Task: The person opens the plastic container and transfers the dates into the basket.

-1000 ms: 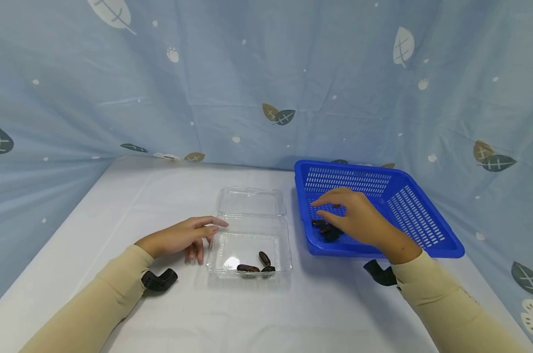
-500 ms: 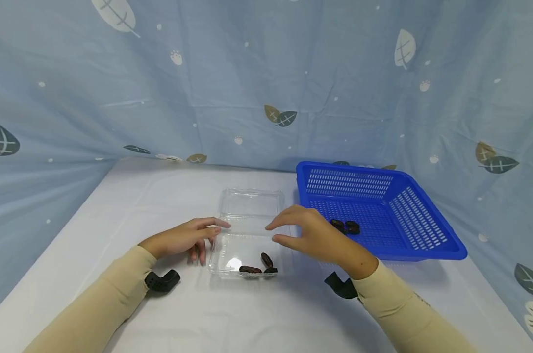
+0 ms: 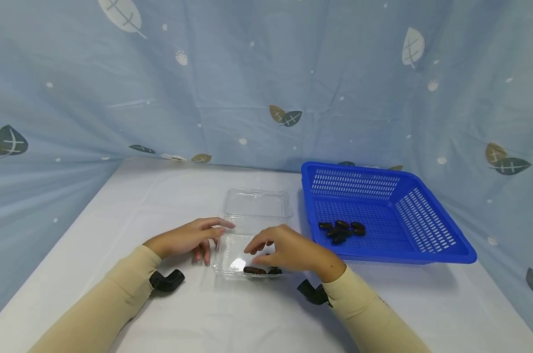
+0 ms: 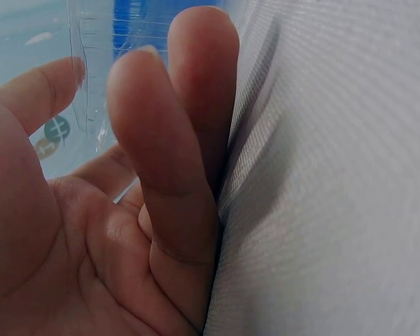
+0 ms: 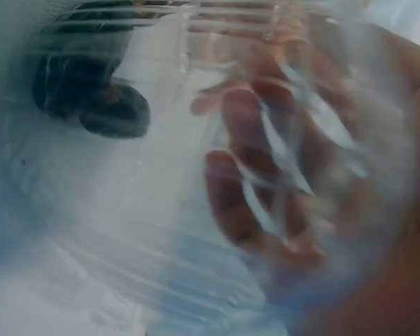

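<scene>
A hinged clear plastic box (image 3: 231,255) lies with its lid (image 3: 257,202) folded back on the white table. Dark brown dates (image 3: 254,270) lie along its near side, one partly hidden behind my right hand (image 3: 288,249). That hand hangs over the box with fingers bent and thumb apart; no date shows between them. Through the blurred plastic in the right wrist view, its fingers (image 5: 227,196) appear to the right of the dark dates (image 5: 115,110). My left hand (image 3: 189,238) rests at the box's left edge, index finger and thumb touching the rim, its other fingers lower against the tablecloth.
A blue slotted basket (image 3: 407,257) stands to the right of the box, with several dates (image 3: 341,230) in its near left part. Behind the table hangs a light blue leaf-print cloth (image 3: 231,73). A black curved piece sits at each wrist.
My right hand has moved left from above the basket to above the box, uncovering the dates in the basket. The left hand stays at the box's edge.
</scene>
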Tool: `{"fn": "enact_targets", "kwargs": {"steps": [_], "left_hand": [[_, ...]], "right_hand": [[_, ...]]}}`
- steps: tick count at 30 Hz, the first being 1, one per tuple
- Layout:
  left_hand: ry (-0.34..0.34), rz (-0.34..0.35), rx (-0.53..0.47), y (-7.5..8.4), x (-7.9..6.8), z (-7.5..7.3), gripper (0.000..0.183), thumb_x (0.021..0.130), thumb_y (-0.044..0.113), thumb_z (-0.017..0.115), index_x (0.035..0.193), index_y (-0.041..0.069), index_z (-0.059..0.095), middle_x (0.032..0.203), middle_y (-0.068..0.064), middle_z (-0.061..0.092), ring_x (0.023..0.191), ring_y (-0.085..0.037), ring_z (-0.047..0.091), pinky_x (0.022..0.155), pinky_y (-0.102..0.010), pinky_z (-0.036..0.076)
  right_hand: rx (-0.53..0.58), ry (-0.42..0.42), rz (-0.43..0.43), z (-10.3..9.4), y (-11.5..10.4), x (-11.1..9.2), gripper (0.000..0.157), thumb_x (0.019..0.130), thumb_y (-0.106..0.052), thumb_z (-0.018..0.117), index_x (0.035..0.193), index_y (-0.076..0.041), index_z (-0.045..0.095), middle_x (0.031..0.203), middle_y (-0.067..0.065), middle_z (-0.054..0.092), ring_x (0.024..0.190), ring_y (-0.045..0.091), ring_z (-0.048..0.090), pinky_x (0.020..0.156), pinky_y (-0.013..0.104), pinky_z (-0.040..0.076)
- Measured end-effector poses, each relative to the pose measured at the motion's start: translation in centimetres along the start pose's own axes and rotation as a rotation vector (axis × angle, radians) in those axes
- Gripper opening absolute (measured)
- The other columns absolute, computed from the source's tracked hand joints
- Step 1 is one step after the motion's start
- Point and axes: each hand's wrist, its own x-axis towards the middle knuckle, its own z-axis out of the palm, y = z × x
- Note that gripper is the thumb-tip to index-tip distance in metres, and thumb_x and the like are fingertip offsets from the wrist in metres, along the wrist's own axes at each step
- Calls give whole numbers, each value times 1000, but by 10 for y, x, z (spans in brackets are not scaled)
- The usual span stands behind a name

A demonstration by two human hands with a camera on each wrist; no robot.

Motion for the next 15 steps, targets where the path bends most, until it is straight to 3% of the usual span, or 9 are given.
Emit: {"fn": "enact_targets", "kwargs": {"steps": [8,15], "left_hand": [[-4,-8,2,1,2,0,46,105,48,47,146,28,48,112,-18,55,61,-25,69,55,-32,55],[0,-2,9,1,1,-1,46,105,48,46,146,27,48,111,-18,55,62,-26,68,55,-33,54]], "right_hand": [[-4,-102,65,12,9,5,22,88,-13,77,110,-13,76,97,-4,75,89,3,66,82,21,55],[-15,-120,64,15,11,8,20,86,-9,79,106,-12,77,87,-6,73,77,-1,60,74,16,53]]}}
